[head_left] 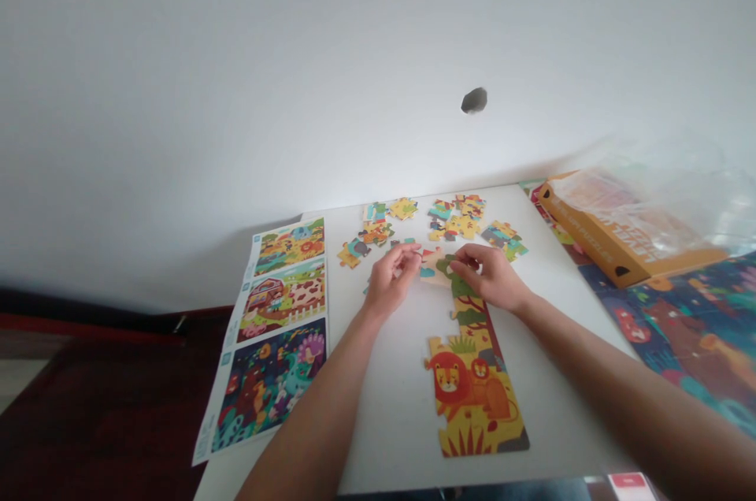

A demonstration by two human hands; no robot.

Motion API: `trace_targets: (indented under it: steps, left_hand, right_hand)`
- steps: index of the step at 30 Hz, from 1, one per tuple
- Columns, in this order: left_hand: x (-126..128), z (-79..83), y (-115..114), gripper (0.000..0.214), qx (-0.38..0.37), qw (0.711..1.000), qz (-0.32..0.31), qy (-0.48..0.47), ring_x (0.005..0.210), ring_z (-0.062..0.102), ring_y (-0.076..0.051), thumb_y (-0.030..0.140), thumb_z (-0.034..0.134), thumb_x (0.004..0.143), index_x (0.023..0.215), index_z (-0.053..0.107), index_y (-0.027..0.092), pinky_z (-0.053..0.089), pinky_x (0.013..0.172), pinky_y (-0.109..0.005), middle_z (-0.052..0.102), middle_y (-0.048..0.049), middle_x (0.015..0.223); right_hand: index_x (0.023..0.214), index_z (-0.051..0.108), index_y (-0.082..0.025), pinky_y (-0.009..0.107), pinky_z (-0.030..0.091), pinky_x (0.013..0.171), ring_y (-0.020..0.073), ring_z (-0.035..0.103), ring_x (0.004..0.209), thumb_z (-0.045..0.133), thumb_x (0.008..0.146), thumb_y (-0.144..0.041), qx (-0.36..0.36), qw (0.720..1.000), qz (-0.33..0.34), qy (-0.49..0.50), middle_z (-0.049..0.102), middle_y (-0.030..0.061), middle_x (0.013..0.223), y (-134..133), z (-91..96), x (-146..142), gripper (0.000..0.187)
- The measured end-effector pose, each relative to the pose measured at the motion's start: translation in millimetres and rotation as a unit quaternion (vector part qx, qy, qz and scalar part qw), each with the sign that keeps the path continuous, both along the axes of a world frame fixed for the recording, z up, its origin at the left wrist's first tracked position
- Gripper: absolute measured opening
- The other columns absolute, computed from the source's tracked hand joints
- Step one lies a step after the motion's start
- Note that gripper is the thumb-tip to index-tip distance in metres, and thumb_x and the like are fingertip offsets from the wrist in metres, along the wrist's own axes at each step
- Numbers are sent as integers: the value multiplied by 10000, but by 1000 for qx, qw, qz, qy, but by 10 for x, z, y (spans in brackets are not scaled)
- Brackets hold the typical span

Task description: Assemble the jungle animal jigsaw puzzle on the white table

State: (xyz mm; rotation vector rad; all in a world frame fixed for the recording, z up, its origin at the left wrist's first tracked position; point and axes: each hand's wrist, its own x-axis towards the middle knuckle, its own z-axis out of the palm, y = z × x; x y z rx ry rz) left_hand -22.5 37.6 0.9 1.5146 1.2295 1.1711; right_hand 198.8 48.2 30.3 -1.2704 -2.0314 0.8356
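Note:
Partly joined jigsaw puzzle (pixel 478 398) lies on the white table, a lion and cub at its near end and a green tree farther up its right side. My right hand (pixel 487 274) is at the tree end, thumb and fingers closed on a puzzle piece (pixel 438 271) with pale, red and teal parts. To the left of that piece is my left hand (pixel 393 272), its fingers curled and pressed together at the tips. Whether anything is between the left fingertips is hidden. Loose pieces (pixel 462 226) lie beyond both hands, some partly covered by the left one.
A printed picture sheet (pixel 287 292) with three scenes lies along the table's left edge. At right, an orange puzzle box (pixel 620 245) with clear plastic (pixel 679 202) over it rests on a dark, colourful puzzle picture (pixel 697 328). A white wall (pixel 354 76) rises behind the table.

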Motion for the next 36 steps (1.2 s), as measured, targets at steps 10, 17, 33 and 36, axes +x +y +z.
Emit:
trace_targets:
  steps: [10,17,33,36]
  left_hand:
    - [-86,74,-73,285,100,952,-17,288,853,611,-179,248,593,899,1164,697,268,478,879,-334,696,-19,864]
    - [-162,189,-133,333,160,898,-77,402,1130,515,-272,320,703,818,1144,713,254,413,1041,-451,610,-78,1187]
    - [-425,4,28,339,76,864,138,478,1188,515,-317,300,560,917,1238,636,226,425,999,-493,642,-67,1274]
    - [-437,-21,43,341,69,853,126,501,1144,524,-319,317,558,917,1237,649,243,444,962,-479,655,-73,1219]
  right_hand:
    - [963,678,-175,288,432,728,159,587,723,522,891,-217,84,994,4,-70,664,49,842,106,-194,77,176]
    - [1005,680,-183,326,434,826,190,625,806,544,868,-202,81,988,-1,-130,673,55,867,127,-157,127,193]
    - [1065,673,-184,339,430,853,207,635,872,585,860,-263,74,973,40,-213,619,74,985,93,-133,135,236]
    - [1073,673,-181,334,435,847,207,635,875,577,867,-267,70,974,40,-212,618,79,990,93,-128,136,242]
